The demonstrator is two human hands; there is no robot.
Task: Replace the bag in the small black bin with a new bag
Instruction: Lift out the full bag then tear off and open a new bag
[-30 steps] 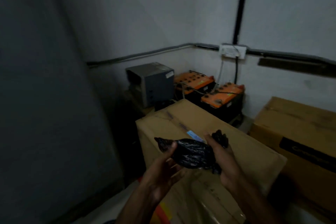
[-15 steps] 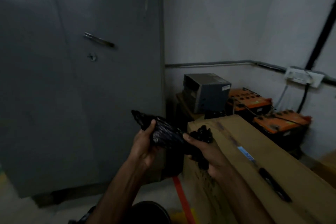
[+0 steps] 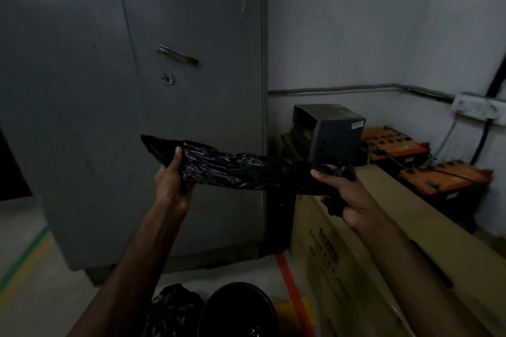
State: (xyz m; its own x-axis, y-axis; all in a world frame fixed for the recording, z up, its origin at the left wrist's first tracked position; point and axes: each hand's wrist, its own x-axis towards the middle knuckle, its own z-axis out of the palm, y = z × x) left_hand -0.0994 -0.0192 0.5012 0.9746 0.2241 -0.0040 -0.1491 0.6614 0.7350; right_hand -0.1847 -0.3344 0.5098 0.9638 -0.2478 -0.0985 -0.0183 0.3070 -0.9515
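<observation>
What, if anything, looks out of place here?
A crumpled black bag lies on the floor left of the small black bin, not inside it. The left hand and right hand grip another bag.

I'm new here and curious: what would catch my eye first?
A long black plastic bag is held stretched across the middle of the view, the left hand gripping one end and the right hand the other. Below, at the bottom edge, stands the small black bin with a crumpled black bag beside it. By the right wall sit orange batteries.
</observation>
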